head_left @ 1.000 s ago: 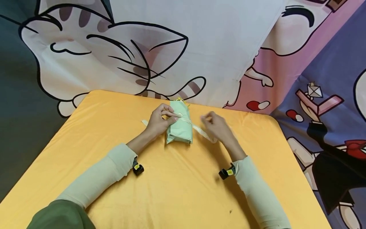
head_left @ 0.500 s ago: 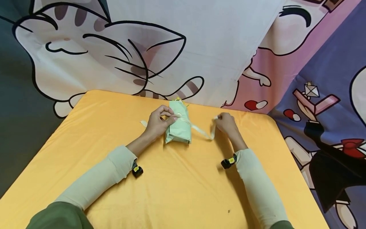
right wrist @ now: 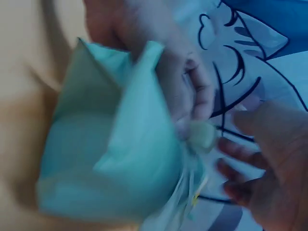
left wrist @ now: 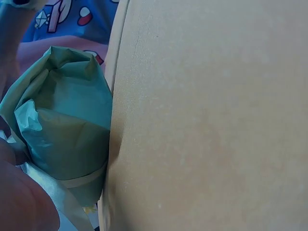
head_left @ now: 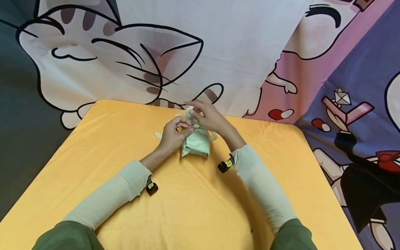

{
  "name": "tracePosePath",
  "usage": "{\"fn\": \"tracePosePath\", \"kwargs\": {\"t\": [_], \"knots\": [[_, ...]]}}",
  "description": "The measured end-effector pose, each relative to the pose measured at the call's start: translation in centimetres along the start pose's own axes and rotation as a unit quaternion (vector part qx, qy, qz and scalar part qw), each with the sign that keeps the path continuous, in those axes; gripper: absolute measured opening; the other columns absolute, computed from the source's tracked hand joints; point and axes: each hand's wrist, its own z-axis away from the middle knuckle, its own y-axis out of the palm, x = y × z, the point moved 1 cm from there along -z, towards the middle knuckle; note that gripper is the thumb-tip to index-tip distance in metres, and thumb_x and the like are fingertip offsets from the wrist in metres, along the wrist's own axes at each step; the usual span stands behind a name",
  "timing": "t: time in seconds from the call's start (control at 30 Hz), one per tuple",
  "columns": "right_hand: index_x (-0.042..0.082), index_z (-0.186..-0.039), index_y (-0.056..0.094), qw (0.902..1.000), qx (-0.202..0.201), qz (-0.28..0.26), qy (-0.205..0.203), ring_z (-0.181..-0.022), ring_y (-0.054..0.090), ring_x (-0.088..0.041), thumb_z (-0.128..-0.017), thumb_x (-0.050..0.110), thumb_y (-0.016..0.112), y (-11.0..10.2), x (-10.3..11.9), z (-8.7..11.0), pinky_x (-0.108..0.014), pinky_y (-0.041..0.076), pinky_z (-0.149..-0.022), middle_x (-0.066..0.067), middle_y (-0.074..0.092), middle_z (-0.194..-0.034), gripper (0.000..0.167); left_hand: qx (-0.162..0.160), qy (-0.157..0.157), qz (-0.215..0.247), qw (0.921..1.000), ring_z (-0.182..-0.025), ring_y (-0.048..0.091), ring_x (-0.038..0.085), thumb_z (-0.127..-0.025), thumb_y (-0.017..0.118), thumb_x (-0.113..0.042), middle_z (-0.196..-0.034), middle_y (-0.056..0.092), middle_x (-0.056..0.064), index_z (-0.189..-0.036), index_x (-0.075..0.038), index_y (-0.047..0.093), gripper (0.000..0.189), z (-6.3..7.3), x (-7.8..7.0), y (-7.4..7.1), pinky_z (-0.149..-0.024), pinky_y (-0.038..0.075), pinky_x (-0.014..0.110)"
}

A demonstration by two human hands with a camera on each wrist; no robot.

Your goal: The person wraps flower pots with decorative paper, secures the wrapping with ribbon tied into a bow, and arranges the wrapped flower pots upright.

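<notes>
A pale green paper-wrapped package (head_left: 196, 146) lies near the table's far edge, with a cream ribbon (head_left: 213, 135) round its middle. My left hand (head_left: 175, 133) pinches a small ribbon loop on top, between thumb and fingers. Over the package's far end reaches my right hand (head_left: 208, 116), its index finger stretched out to the left. In the right wrist view, a gap shows between the thumb and fingers of that right hand (right wrist: 269, 159), beside the loop; motion blurs it. Yellow bits at the package's far end are mostly hidden. The left wrist view shows the package (left wrist: 72, 139) end-on.
A yellow cloth (head_left: 168, 205) covers the table. Behind it hangs a white backdrop (head_left: 243, 45) with a cartoon cat, and a blue printed cloth (head_left: 359, 86) stands at the right. A ribbon end (head_left: 158, 135) sticks out left of the package.
My right hand pulled the ribbon tail out to the right, then swung left over the package, bringing the tail across. The left hand keeps its pinch in the same place.
</notes>
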Motion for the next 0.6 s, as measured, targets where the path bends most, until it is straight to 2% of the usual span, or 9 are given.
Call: {"fn": "tracePosePath", "kwargs": {"t": [0.1, 0.2, 0.27, 0.43, 0.6], "knots": [[0.014, -0.153, 0.07, 0.9999, -0.003, -0.007, 0.012, -0.136, 0.056, -0.038, -0.114, 0.028, 0.068, 0.2, -0.8, 1.5, -0.061, 0.048, -0.115, -0.017, 0.064, -0.146, 0.041, -0.001, 0.0, 0.001, 1.0, -0.108, 0.07, 0.015, -0.101, 0.086, -0.009, -0.104, 0.083, 0.017, -0.113, -0.005, 0.074, 0.017, 0.0, 0.0, 0.0, -0.105, 0.053, 0.04], [0.01, -0.14, 0.079, 0.9997, -0.015, -0.015, 0.013, -0.15, 0.045, -0.043, -0.106, 0.029, 0.081, 0.9, -2.0, 3.0, -0.068, 0.038, -0.124, -0.019, 0.057, -0.159, 0.039, -0.005, -0.001, 0.0, 1.0, -0.103, 0.069, 0.016, -0.1, 0.088, -0.008, -0.102, 0.083, 0.017, -0.112, -0.004, 0.074, 0.019, -0.1, 0.0, -0.1, -0.102, 0.055, 0.037], [0.01, -0.134, 0.082, 0.9996, -0.024, -0.012, 0.008, -0.155, 0.041, -0.042, -0.103, 0.028, 0.085, 1.7, -2.6, 3.5, -0.067, 0.036, -0.125, -0.018, 0.054, -0.165, 0.036, -0.007, -0.002, 0.003, 1.0, -0.101, 0.069, 0.015, -0.099, 0.088, -0.007, -0.101, 0.083, 0.016, -0.112, -0.004, 0.074, 0.019, -0.2, -0.1, -0.2, -0.098, 0.055, 0.032], [0.007, -0.118, 0.088, 0.9958, -0.087, -0.023, -0.018, -0.15, 0.049, -0.042, -0.102, 0.021, 0.087, 3.6, -3.3, 3.8, -0.063, 0.047, -0.118, -0.017, 0.062, -0.16, 0.021, 0.0, -0.004, 0.004, 1.0, -0.099, 0.071, 0.012, -0.099, 0.087, -0.006, -0.1, 0.084, 0.016, -0.112, -0.004, 0.075, 0.018, -0.4, -0.1, -0.4, -0.094, 0.054, 0.026], [0.003, -0.108, 0.089, 0.9893, -0.138, -0.016, -0.046, -0.14, 0.059, -0.042, -0.1, 0.014, 0.088, 4.4, -3.3, 4.2, -0.061, 0.049, -0.118, -0.018, 0.07, -0.146, 0.013, 0.006, -0.012, 0.0, 0.9999, -0.102, 0.071, 0.011, -0.099, 0.088, -0.008, -0.104, 0.085, 0.019, -0.112, -0.003, 0.076, 0.019, -0.4, 0.1, -0.4, -0.093, 0.056, 0.026]]}}
